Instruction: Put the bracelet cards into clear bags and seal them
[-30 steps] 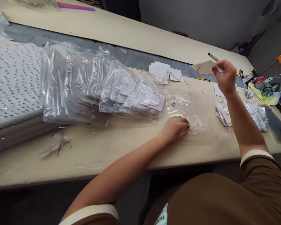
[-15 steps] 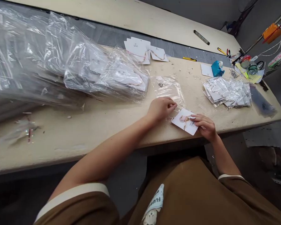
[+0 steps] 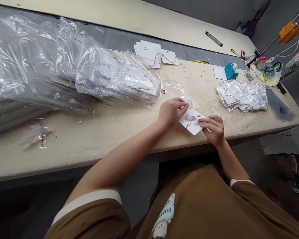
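Observation:
My right hand (image 3: 213, 130) grips the right edge of a white jewelry card (image 3: 194, 128) between thumb and fingers. A gold-toned chain with pink parts lies across the card's face. My left hand (image 3: 173, 112) is closed in a pinch at the near edge of a clear plastic bag (image 3: 175, 87), which lies flat on the table just beyond it. The card's upper left corner meets the left fingertips at the bag's edge. How far the card overlaps the bag is hard to make out.
Left, a big heap of clear bags (image 3: 89, 69) covers the table (image 3: 129, 132). Bagged cards (image 3: 241, 95) are piled at right, near a blue tape dispenser (image 3: 231, 71). White cards with chains (image 3: 148, 53), a yellow cutter (image 3: 201, 61) and a black marker (image 3: 213, 39) lie farther back.
My right hand has brought the card left and slightly up, to my left fingertips at the bag. The bag has shifted and its printed mark now sits farther left.

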A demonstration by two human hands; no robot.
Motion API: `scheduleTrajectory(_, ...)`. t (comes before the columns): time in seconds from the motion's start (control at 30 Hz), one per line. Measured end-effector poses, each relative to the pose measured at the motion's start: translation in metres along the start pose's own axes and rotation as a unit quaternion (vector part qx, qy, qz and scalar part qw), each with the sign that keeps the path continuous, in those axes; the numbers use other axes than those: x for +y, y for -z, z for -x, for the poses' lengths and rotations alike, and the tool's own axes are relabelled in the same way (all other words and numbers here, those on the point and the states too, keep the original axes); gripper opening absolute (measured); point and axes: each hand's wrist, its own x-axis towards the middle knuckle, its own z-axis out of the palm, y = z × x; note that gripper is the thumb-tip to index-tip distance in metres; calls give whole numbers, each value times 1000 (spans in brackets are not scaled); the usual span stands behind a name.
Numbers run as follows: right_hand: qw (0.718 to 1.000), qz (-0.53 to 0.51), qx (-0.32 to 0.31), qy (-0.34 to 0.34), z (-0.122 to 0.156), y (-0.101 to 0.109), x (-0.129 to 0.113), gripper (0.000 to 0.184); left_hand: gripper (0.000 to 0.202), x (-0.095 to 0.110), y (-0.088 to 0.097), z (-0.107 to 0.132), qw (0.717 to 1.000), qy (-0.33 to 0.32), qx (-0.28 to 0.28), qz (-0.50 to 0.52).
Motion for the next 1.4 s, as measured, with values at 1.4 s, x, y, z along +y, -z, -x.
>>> scheduleTrajectory(1.4, 994, -2, -33, -106, -53, -20, 39, 15, 49, -30, 14, -19, 966, -231, -88, -71)
